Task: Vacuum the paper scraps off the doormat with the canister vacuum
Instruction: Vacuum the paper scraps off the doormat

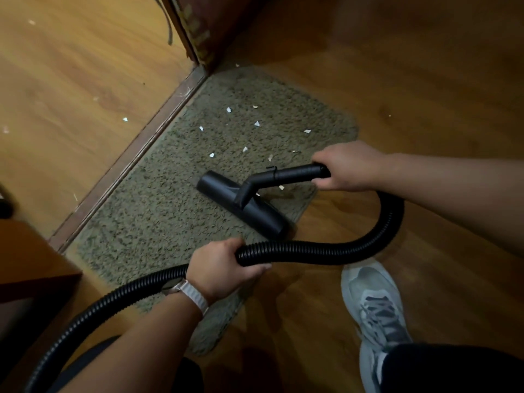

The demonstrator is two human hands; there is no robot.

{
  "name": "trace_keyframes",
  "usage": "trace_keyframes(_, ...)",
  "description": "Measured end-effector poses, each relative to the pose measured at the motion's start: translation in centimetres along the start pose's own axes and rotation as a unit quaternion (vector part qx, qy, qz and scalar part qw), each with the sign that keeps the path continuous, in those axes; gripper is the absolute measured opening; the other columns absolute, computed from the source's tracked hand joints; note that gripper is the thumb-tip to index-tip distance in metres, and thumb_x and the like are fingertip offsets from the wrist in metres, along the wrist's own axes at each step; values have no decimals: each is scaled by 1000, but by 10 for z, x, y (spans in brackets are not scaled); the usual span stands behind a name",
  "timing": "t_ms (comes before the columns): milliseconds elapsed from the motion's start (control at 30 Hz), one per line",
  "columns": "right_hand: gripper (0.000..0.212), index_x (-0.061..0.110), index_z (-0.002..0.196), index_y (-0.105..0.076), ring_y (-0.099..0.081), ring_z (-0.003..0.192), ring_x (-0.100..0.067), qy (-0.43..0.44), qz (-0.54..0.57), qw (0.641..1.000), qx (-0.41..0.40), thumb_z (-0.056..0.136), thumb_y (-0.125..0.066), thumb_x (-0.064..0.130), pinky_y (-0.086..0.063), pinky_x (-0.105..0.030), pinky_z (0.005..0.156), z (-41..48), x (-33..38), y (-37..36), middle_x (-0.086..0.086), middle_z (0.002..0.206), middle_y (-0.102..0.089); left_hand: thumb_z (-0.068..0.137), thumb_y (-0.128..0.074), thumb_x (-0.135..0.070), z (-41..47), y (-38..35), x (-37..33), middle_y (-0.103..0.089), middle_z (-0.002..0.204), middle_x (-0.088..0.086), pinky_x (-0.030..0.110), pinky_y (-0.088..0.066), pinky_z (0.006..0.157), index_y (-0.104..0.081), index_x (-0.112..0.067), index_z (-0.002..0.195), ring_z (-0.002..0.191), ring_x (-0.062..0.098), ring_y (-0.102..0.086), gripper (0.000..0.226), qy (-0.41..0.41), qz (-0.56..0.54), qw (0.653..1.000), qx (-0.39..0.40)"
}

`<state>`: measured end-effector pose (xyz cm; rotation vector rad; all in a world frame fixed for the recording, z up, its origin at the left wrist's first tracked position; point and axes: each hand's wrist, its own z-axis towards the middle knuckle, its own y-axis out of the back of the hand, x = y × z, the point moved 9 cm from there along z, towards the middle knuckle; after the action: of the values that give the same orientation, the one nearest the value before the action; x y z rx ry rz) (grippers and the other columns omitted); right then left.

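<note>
The wooden floor (425, 80) carries a shaggy grey-green doormat (141, 217), whose long edge lies against a threshold strip (127, 165). Across that strip from the doormat, a few paper scraps (125, 119) lie on the boards. A grey shoe (374, 307) stands near the doormat's near end.

No writing, label, brand or number can be read anywhere. The black vacuum nozzle (261, 217) near the centre, its tube (295, 174) at 2 o'clock from it, the ribbed hose (312, 252) at 6 o'clock, the grey shoe (374, 302) at 5 o'clock and the watch strap (195, 299) at 7 o'clock carry no legible marking.
</note>
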<state>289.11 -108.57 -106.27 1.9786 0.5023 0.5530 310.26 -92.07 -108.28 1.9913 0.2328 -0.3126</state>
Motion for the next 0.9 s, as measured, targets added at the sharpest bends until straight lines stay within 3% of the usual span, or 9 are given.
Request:
trace_keyframes(133,27,26,92,-55,-59,72,-21,-50,20,998,13,90,-56,52,-49,-33,57,-15,-9,-20,3,79,-58,69,-52,-86,-4,-3,-2,-53,64,-11,24,-46,53,-53,-27,77,59,4,-54,60,-9,23,1000,11)
trace_keyframes(300,29,26,103,-62,-60,71,-18,-118,97,988,10,90,-59,52,-41,-28,52,-34,-28,-47,5,77,-60,61,-37,-96,1,-8,0,-51,58,-10,20,-35,46,-53,-28,74,54,2,-52,71,-29,4,1000,-9)
trace_keyframes(633,29,26,109,-67,-60,71,-15,-129,176,976,-6,90,-63,47,-43,-31,54,-59,-46,-61,4,79,-64,61,-36,-96,2,-13,-6,-53,59,-11,26,-46,48,-57,-30,78,55,4,-55,71,-57,8,998,-33)
trace_keyframes(800,28,24,108,-66,-61,74,-19,-196,192,961,-42,90,-65,45,-51,-36,64,-70,-64,-61,0,82,-65,60,-38,-95,2,-11,-5,-54,60,-11,27,-47,50,-60,-30,81,57,8,-56,72,-48,4,998,-36)
trace_keyframes(900,23,28,107,-66,-60,69,-18,-236,219,945,-63,91,-64,44,-47,-33,58,-79,-78,-61,0,79,-64,61,-40,-95,1,-9,-5,-53,59,-12,25,-46,47,-61,-30,82,54,6,-55,72,-48,-1,998,-43)
